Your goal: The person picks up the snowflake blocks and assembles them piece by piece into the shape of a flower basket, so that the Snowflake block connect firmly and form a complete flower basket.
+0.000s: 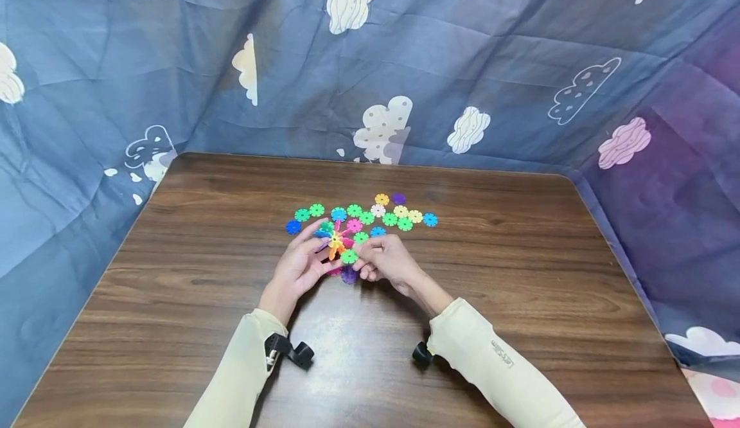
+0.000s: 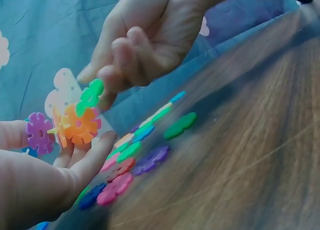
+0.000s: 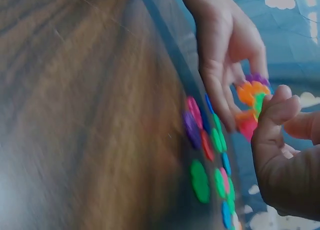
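We've got a cluster point(image 1: 335, 240) of thin notched discs in the left hand point(image 1: 299, 265), off head-view centre toward 7-8 o'clock. Discs fan out from a yellow middle: pink toward 12, red-pink at 3, orange toward 6, blue-teal at 10. From the left wrist we see an orange disc point(image 2: 81, 126) near face-on, purple disc point(image 2: 40, 133) at its 9 o'clock. Green disc point(image 1: 349, 256): single, notched rim, pinched in the right hand point(image 1: 392, 264) at the cluster's 5 o'clock in head view. In left-wrist view it's tilted, at the orange disc's 1 o'clock, edge overlapping it. We can't tell if it's seated in a slot.
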{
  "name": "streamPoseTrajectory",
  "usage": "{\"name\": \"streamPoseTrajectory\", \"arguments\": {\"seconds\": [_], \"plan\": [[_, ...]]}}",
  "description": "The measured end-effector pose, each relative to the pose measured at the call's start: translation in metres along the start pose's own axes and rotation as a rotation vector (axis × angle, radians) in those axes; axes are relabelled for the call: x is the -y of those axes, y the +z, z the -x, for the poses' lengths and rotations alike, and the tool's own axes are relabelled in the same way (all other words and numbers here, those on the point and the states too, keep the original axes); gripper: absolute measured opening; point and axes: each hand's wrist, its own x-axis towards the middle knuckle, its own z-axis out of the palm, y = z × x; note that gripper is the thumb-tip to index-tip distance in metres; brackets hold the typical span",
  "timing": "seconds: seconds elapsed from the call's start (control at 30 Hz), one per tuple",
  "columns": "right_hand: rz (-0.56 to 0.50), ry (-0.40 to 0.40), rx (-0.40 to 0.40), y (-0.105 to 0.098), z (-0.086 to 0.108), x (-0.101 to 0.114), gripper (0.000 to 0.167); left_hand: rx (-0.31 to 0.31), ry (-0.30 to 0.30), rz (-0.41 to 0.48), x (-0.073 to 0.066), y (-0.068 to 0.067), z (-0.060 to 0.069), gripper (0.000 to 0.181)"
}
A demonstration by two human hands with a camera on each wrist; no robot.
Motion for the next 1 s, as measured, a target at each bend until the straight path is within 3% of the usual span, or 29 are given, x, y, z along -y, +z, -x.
{"name": "streamPoseTrajectory", "arguments": {"seconds": [0.1, 0.23, 0.33, 0.43, 0.5, 0.6, 0.67, 0.77, 0.87, 0.93, 1.0], "plan": [[0.138, -0.024, -0.038, -0.011, 0.0, 0.0, 0.025, 0.008, 0.001, 0.032, -0.002, -0.002, 0.001, 0.061], [0.602, -0.111, -0.087, -0.021, 0.0, -0.008, 0.015, 0.012, -0.009, 0.065, -0.004, -0.004, 0.003, 0.06], [0.922, -0.145, -0.091, -0.019, 0.002, -0.015, 0.019, 0.016, -0.028, 0.074, -0.005, -0.004, 0.003, 0.058], [1.057, -0.142, -0.098, -0.013, 0.003, -0.018, 0.027, 0.035, -0.043, 0.069, -0.005, -0.004, 0.004, 0.058], [1.084, -0.141, -0.116, -0.01, 0.003, -0.018, 0.029, 0.054, -0.052, 0.065, -0.005, -0.004, 0.004, 0.059], [1.06, -0.155, -0.121, -0.009, 0.003, -0.018, 0.029, 0.082, -0.07, 0.048, -0.005, -0.005, 0.004, 0.06], [0.965, -0.174, -0.107, -0.012, 0.003, -0.017, 0.024, 0.091, -0.087, 0.038, -0.005, -0.006, 0.004, 0.06], [0.678, -0.198, -0.062, -0.019, 0.001, -0.014, 0.009, 0.118, -0.1, 0.018, -0.004, -0.008, 0.003, 0.06], [0.328, -0.16, 0.016, -0.027, 0.001, -0.007, 0.014, 0.139, -0.099, 0.007, -0.004, -0.009, 0.003, 0.058], [0.181, -0.12, 0.075, -0.03, 0.001, -0.001, 0.013, 0.148, -0.098, -0.002, -0.003, -0.009, 0.002, 0.055], [0.104, -0.07, 0.14, -0.033, 0.001, 0.003, 0.008, 0.152, -0.104, -0.011, -0.003, -0.009, 0.002, 0.049]]}}
